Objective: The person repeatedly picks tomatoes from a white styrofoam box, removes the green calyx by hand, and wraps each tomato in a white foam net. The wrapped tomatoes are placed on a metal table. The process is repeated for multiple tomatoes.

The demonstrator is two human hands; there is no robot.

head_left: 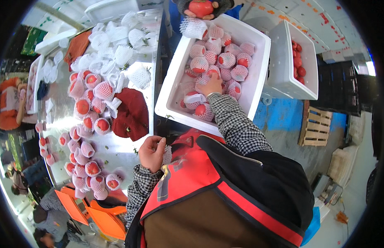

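In the head view, reaching into the white foam box (pixel 261 56) with the right hand (pixel 211 86), with fingers bent over a red tomato (pixel 214 71) among net-sleeved tomatoes (pixel 226 60); cannot tell whether gripping or only touching. Holding the left hand (pixel 152 154) low before the red apron (pixel 190 167), with thumb and fingers drawn close beside a white foam net (pixel 168 154); cannot tell whether pinching it. Probably settling the red tomato into the packed layer. Seems to call next for lifting the fingers clear without dragging the net-sleeved tomatoes along
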